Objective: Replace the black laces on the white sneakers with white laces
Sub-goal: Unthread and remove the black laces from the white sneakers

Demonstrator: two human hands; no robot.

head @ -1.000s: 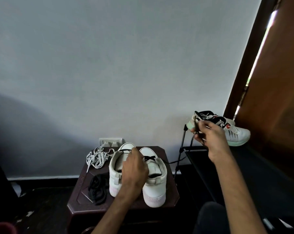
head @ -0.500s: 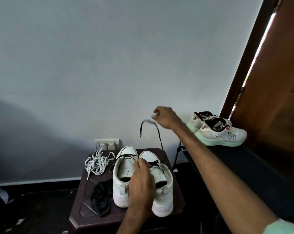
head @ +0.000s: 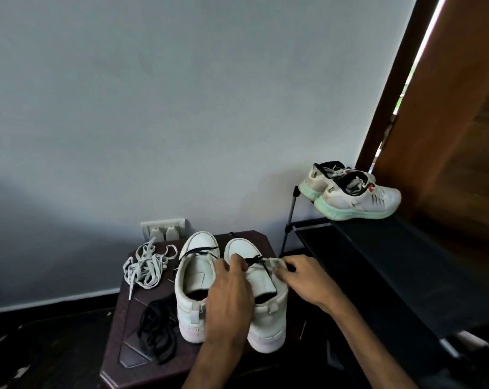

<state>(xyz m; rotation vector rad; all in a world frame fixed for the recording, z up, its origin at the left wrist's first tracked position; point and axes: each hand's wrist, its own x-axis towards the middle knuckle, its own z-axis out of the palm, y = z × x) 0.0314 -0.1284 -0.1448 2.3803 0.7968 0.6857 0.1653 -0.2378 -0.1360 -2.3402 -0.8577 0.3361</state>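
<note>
Two white sneakers (head: 267,321) stand on the stool (head: 125,341), heels toward its near edge. Our left hand (head: 229,299) grips the right shoe's collar; our right hand (head: 308,279) pinches the black lace (head: 254,259) crossing its eyelets. Hazards, as we judge: a hard tug drags the shoe off the stool, or the lace snags. White laces (head: 146,266) lie at the stool's far-left corner. Rack (head: 378,265) crowds the stool's right; we would pull upward.
</note>
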